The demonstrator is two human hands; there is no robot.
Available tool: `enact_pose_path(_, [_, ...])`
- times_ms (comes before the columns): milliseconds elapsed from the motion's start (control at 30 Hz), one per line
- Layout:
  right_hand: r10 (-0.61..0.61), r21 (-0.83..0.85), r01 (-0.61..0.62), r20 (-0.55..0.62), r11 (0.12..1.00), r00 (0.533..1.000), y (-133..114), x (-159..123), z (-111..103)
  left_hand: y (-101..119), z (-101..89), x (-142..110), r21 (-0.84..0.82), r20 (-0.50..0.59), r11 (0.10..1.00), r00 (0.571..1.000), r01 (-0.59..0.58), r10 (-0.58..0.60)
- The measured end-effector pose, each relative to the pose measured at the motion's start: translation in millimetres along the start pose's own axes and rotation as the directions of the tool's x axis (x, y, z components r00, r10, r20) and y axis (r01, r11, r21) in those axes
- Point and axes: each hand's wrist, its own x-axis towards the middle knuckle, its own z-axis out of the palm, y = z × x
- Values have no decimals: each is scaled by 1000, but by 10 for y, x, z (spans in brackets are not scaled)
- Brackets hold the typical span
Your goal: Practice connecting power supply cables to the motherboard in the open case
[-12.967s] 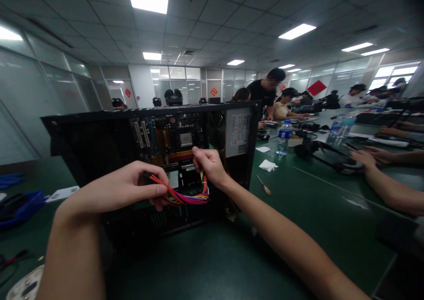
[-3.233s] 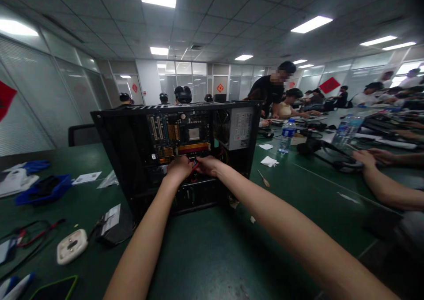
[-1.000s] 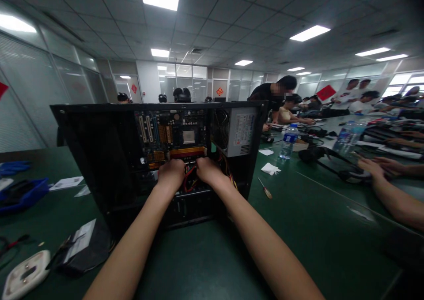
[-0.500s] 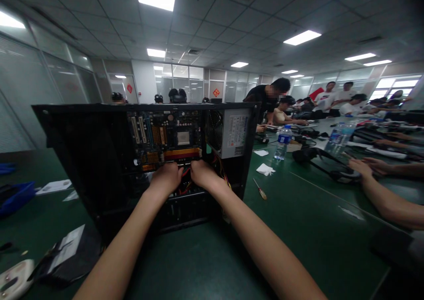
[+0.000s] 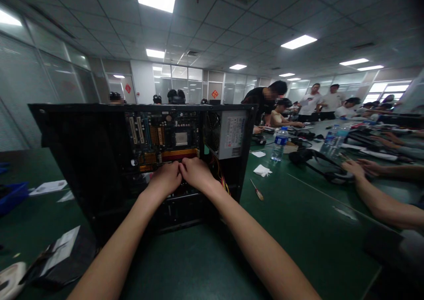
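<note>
A black computer case [image 5: 142, 108] stands with its side uncovered in front of me. Its motherboard [image 5: 167, 128] shows above my hands, with orange and yellow memory slots [image 5: 179, 153] just over my fingers. My left hand [image 5: 165, 176] and my right hand [image 5: 196, 172] meet inside the case, below those slots, both with fingers curled inward. What they grip is hidden behind the knuckles. To the right of my hands, red and yellow cables [image 5: 224, 184] hang under the silver power supply [image 5: 230, 134].
On the green table [image 5: 285, 238] at right are a screwdriver [image 5: 257, 190], a crumpled tissue [image 5: 263, 170], a water bottle [image 5: 280, 143] and a black headset [image 5: 314, 163]. Another person's hands [image 5: 356, 167] work at far right. A black box [image 5: 66, 256] lies at lower left.
My right hand has shifted left until it touches my left hand, covering the red wires that showed between them. The view has turned slightly to the right.
</note>
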Motion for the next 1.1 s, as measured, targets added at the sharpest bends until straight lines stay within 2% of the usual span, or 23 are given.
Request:
enact_pose_path(133, [-24,68,22,19,997,1000,30,15,22,-10,-24,10,-15,13,999,999,-30,30])
enact_pose_path(333, [-60,138,62,-14,989,998,71,34,66,0,-71,-13,5,-4,998,998,-65,65])
enact_pose_path(633, [-60,150,62,-21,987,998,87,43,102,-20,-48,-3,1,-1,997,997,-77,77])
enact_pose_path(1100, [-65,168,68,-25,983,998,78,39,74,24,-115,-41,54,5,997,998,-55,55])
